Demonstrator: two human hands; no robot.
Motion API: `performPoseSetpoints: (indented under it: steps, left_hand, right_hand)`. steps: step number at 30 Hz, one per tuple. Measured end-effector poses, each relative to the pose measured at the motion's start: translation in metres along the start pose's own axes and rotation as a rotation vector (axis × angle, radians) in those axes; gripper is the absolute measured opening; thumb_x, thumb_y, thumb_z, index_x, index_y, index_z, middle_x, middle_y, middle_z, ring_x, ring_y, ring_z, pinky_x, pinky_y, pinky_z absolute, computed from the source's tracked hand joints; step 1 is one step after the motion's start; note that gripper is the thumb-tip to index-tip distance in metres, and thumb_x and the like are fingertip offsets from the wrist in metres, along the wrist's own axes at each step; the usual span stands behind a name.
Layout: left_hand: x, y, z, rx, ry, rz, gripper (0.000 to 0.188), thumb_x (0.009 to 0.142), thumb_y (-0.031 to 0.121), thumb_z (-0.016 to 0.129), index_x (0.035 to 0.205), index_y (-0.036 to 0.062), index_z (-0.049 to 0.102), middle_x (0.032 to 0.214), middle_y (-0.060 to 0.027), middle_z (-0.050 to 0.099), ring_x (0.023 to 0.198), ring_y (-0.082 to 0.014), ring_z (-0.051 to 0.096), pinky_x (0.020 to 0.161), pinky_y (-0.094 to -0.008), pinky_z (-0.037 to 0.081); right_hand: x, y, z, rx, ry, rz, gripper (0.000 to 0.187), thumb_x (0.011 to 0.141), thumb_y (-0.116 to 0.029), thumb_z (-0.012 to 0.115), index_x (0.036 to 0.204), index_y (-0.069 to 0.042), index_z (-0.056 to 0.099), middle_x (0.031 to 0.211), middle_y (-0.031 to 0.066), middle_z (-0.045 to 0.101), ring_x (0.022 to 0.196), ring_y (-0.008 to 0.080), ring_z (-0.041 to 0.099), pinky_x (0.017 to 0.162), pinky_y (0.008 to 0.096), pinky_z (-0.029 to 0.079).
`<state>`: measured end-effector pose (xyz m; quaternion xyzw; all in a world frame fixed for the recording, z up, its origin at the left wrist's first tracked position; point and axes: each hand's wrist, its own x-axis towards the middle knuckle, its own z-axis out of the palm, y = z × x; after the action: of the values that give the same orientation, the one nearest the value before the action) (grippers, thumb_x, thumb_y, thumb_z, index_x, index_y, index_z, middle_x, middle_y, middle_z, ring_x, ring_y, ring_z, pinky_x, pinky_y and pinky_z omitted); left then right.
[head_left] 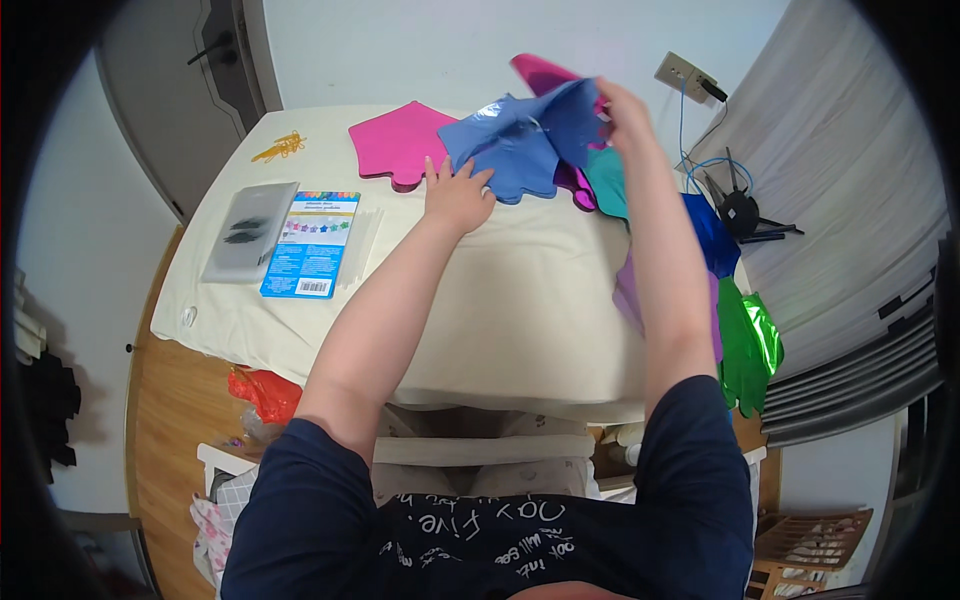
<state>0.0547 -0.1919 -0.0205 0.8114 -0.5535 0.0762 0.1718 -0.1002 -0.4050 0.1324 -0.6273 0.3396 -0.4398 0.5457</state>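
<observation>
Right grip (627, 118) closed on raised right edge of blue foil (510, 155), far side of desk (540, 280). Left grip (460, 200) spread flat, holding nothing, fingertips at blue foil's near-left edge. Pink foil (400, 142) just left of it, teal foil (608, 182) right. Blue card (308, 255), clear pouch (248, 225) on desk's left.

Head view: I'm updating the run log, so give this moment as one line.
left hand: open, fingers by blue sheet | right hand: holds blue sheet's raised edge | left of it: pink sheet
</observation>
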Motion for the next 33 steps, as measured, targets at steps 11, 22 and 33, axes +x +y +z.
performPoseSetpoints:
  steps: [11,22,33]
  left_hand:
    - [-0.003,-0.006,-0.001,-0.018,0.0,-0.028,0.052,0.096,0.042,0.047,0.145,0.0272,0.054,0.158,-0.0112,0.041,0.15,-0.0406,0.025,0.123,-0.0617,-0.001]
    - [-0.002,0.005,-0.008,-0.036,0.025,-0.027,0.052,0.095,0.04,0.05,0.143,0.0216,0.056,0.153,-0.0122,0.046,0.15,-0.0338,0.027,0.122,-0.0632,-0.002]
    - [-0.005,-0.006,0.001,-0.05,0.049,-0.022,0.055,0.091,0.038,0.051,0.143,0.0199,0.056,0.154,-0.0134,0.046,0.149,-0.0337,0.03,0.122,-0.0639,-0.001]
  right_hand:
    - [-0.003,-0.126,-0.065,-1.017,0.458,-1.235,0.029,0.098,-0.026,0.064,0.119,-0.007,0.068,0.095,0.0118,0.073,0.084,0.0305,0.07,0.076,0.0407,0.056]
    - [-0.038,0.074,-0.04,-1.526,-0.286,-0.94,0.029,0.095,-0.018,0.056,0.12,-0.006,0.065,0.113,0.0172,0.064,0.109,0.0363,0.063,0.091,0.0445,0.052]
    - [-0.07,0.118,-0.01,-1.146,-0.134,-0.656,0.022,0.093,-0.021,0.064,0.099,-0.002,0.074,0.097,0.0167,0.069,0.095,0.0377,0.066,0.083,0.045,0.053]
